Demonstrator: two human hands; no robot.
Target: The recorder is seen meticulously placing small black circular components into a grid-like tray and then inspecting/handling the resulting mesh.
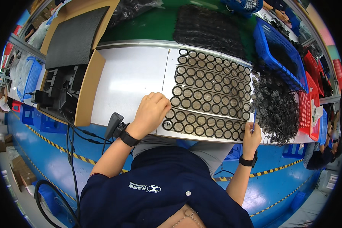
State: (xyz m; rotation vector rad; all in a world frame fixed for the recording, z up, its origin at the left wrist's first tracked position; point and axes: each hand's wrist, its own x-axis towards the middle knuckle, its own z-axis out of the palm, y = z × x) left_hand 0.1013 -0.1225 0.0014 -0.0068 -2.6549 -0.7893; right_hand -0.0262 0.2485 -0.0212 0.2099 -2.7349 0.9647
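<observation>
On the white table lie several clear strips carrying rows of black rings (pixel 203 100). At their left edge rests my left hand (pixel 153 110), fingers bent and pressed together near a ring. Whatever its fingertips pinch, if anything, is hidden. By the lower right corner of the strips, my right hand (pixel 251 138) is closed around a thin blue stick-like tool (pixel 254 115) that points upward. A heap of loose black rings (pixel 276 108) spreads just right of that hand.
A blue basket (pixel 268 41) stands behind the heap, and red baskets (pixel 306 110) sit at its right. Farther back lies a dark sheet of rings (pixel 207 30) on a green surface. An open cardboard box (pixel 89 89) with black devices and cables is at the left.
</observation>
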